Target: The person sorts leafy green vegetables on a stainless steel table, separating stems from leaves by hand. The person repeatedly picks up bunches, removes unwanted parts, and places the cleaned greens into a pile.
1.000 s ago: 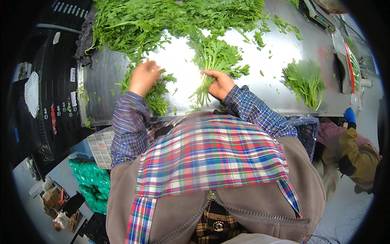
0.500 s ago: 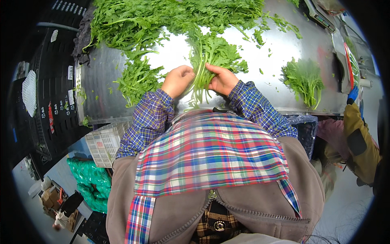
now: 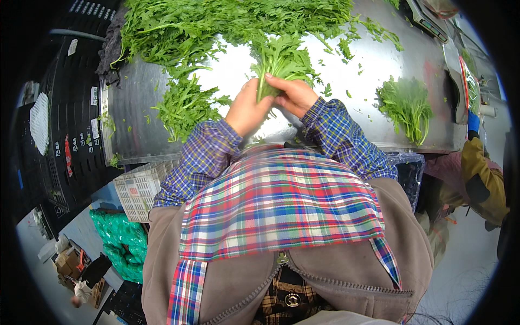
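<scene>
A bunch of leafy greens (image 3: 281, 59) is held upright over the metal table (image 3: 346, 124), its leaves pointing away from me. My left hand (image 3: 248, 108) wraps round the stems from the left. From the right, my right hand (image 3: 295, 96) grips the same stems, its thumb lying across them. The two hands meet at the stem ends, which they mostly hide. To the left of my hands lies a smaller loose pile of greens (image 3: 187, 105). A separate bunch of greens (image 3: 405, 108) rests on the table at the right.
A large heap of greens (image 3: 216, 24) covers the table's far side. A scale (image 3: 428, 21) stands at the far right. Black crates (image 3: 76, 119) rise on the left, with a white crate (image 3: 142, 189) below the table edge. Another person's sleeve (image 3: 482, 173) shows at right.
My left hand has closed onto the stems from beside them, and both hands have come together. The bunch looks tighter. At right, the other person's blue-gloved arm has shifted slightly.
</scene>
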Action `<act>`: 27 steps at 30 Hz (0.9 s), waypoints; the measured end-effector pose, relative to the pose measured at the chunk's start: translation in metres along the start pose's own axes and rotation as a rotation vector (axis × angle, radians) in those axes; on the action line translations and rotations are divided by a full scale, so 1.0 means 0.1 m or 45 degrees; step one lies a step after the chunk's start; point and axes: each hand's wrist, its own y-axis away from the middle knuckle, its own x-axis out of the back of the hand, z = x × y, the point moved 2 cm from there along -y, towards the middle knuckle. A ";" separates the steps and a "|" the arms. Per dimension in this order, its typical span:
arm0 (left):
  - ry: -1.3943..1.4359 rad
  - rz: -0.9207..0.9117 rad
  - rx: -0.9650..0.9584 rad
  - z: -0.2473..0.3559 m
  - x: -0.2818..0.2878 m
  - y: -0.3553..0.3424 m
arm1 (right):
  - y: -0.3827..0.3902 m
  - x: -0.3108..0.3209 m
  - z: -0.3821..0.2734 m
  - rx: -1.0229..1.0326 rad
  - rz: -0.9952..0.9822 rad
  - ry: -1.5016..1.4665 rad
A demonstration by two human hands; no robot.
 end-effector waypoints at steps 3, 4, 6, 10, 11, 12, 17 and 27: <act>1.212 -0.285 0.493 -0.15 0.03 -0.04 | 0.08 0.05 -0.18 0.054 -0.225 0.147; 1.464 -0.334 0.557 -0.19 0.04 -0.05 | 0.09 0.09 -0.22 0.017 -0.317 0.213; 1.750 -0.404 0.818 -0.28 0.01 -0.04 | 0.06 0.19 -0.19 -0.092 -0.165 0.233; 1.968 -0.448 1.008 -0.39 -0.12 0.00 | 0.00 0.37 0.00 -0.113 0.095 0.281; 1.951 -0.430 1.081 -0.42 -0.15 0.01 | -0.01 0.42 0.04 -0.070 0.201 0.296; 1.903 -0.435 1.021 -0.42 -0.16 0.00 | -0.02 0.45 0.07 -0.046 0.215 0.310; 1.529 -0.380 0.838 -0.40 -0.16 -0.02 | -0.11 0.49 0.18 -0.046 0.115 -0.171; 1.705 -0.438 1.028 -0.47 -0.10 0.02 | -0.03 0.51 0.29 -0.081 0.210 -0.560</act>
